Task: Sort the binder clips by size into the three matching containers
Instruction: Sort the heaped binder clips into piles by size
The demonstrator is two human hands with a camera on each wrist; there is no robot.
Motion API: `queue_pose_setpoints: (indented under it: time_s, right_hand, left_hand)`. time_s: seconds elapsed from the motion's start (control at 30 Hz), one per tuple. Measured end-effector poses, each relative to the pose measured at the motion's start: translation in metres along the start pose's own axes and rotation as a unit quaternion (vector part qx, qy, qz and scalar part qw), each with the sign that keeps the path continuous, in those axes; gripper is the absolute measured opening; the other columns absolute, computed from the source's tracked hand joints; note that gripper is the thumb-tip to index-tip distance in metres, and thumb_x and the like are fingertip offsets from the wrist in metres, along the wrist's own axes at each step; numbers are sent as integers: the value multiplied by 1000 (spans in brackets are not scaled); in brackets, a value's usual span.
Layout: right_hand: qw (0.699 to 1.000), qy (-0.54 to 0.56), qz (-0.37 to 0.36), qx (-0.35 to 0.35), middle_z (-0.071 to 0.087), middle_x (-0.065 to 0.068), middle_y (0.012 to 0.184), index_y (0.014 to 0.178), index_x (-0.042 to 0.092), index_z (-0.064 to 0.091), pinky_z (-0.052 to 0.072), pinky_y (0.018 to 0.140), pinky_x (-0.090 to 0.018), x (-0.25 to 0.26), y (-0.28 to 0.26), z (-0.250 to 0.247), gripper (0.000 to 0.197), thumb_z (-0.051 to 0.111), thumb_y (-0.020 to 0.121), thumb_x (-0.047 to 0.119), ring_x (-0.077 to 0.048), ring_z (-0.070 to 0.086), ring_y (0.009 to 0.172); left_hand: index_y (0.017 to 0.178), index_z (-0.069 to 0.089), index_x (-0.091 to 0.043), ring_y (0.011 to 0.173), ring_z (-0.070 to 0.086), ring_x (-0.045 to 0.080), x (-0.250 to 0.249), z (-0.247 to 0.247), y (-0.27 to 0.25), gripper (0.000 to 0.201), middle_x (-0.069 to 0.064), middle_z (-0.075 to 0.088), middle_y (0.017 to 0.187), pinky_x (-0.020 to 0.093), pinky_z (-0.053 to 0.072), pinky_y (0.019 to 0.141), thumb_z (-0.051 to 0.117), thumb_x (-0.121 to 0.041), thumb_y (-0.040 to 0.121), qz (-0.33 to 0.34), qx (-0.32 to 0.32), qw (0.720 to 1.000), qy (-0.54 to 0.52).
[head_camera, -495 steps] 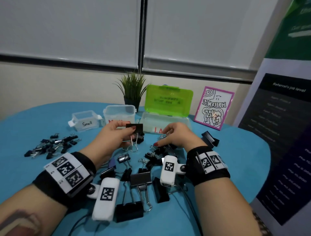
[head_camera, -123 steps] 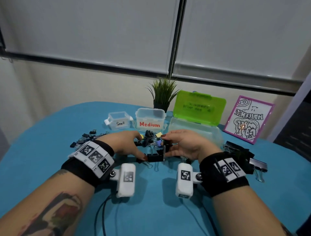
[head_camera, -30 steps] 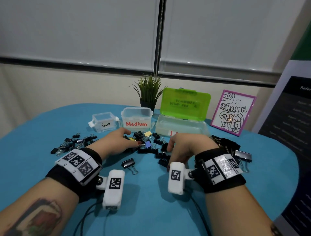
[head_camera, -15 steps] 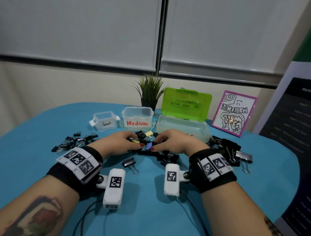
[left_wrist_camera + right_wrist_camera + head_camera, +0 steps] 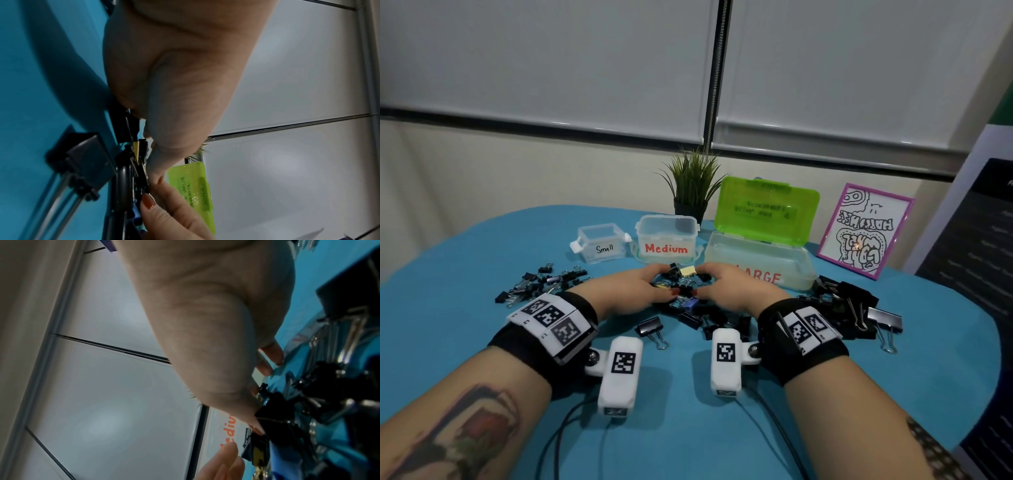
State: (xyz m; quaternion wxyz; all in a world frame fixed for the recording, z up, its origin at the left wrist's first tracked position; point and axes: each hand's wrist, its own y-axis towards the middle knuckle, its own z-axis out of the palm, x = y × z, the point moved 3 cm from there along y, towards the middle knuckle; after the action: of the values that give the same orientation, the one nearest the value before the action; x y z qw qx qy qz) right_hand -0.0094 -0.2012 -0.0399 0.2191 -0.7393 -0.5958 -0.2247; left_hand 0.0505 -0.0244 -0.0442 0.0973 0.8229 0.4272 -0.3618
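A heap of medium binder clips point(image 5: 686, 282), mostly black with a yellow and a blue one, lies on the blue table in front of the tubs. My left hand point(image 5: 654, 284) and right hand point(image 5: 717, 284) cup this heap from either side, fingers curled over it, thumbs nearly meeting at the near edge. The left wrist view shows my left thumb point(image 5: 158, 164) pressed on the clips point(image 5: 141, 162). In the right wrist view my right thumb point(image 5: 246, 410) touches a black clip point(image 5: 269, 408). Behind stand the Small tub point(image 5: 602, 245), the Medium tub point(image 5: 667, 236) and the Large box point(image 5: 756, 263).
Small clips point(image 5: 541, 284) lie in a pile at the left and large clips point(image 5: 852, 308) at the right. One black clip point(image 5: 650, 329) lies alone near my left wrist. The Large box's green lid point(image 5: 767, 209) stands upright. A potted plant point(image 5: 693, 185) and a framed drawing point(image 5: 866, 233) stand at the back.
Over the last second my hands have closed in on the middle heap from both sides, until the thumbs almost touch. Much earlier, large clips lay in the middle; they now lie at the right.
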Motion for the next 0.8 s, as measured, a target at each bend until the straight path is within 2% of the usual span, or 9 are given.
queue_pose_setpoints:
  time_s: [0.13,0.2,0.27,0.37,0.43,0.53,0.67,0.73,0.8]
  right_hand:
    - [999,44,12,-23,65,0,94,116,20,70,48,68,-25,0,4,2,25,71,91,21,-13,59,74]
    - [991,123,16,-55,69,-2,92,99,19,73,55,78,-31,3,10,2,11,71,89,14,-17,63,80]
    - [984,156,23,-88,69,-4,95,91,20,71,53,81,-32,9,15,1,12,67,90,9,-20,63,86]
    - [983,165,16,-76,67,-6,111,109,17,69,50,75,-28,23,27,8,21,60,94,5,-20,60,90]
    - [986,161,8,-39,63,-11,126,125,13,64,51,81,-30,31,34,18,31,58,96,4,-21,59,98]
    - [991,132,-13,18,62,-15,133,135,10,60,49,86,-26,40,36,27,37,55,98,4,-20,59,105]
    - [994,61,-31,80,60,-9,137,142,18,55,49,89,-27,43,27,30,46,49,99,4,-27,61,118]
    - [993,61,-28,94,64,-11,127,137,14,59,54,84,-27,42,19,30,42,51,98,1,-27,66,104]
    - [993,79,-32,87,67,-14,127,128,8,66,49,102,-33,41,12,24,35,56,96,0,-25,64,108]
  left_hand:
    - [145,42,-38,120,54,15,0,1,1,62,-5,57,136,34,39,109,66,-49,89,6,8,1000,-19]
    - [146,41,-38,123,52,17,3,-1,4,67,-4,54,140,37,37,111,67,-53,86,-4,-8,1000,-9]
    - [147,40,-35,127,50,18,5,-1,7,69,-3,51,145,38,35,113,67,-53,87,-10,-14,1000,-2]
    - [150,35,-32,127,51,19,6,-3,8,71,-1,49,147,36,36,112,66,-49,89,-19,-21,1000,-4]
    - [152,32,-31,122,53,20,6,-3,8,68,2,52,144,33,38,107,64,-40,92,-24,-26,999,-7]
    - [151,37,-29,115,58,20,5,-2,8,62,6,58,136,34,43,104,61,-29,93,-17,-27,998,-49]
    - [151,37,-21,130,49,21,3,1,7,73,5,47,149,36,36,113,57,-38,84,-18,-23,991,-132]
    - [144,46,-18,123,53,14,1,3,7,50,0,52,144,27,39,105,51,-31,96,-7,-11,984,-178]
    - [122,61,-24,107,62,7,-3,5,4,26,-2,65,128,20,46,92,46,-29,101,11,11,978,-206]
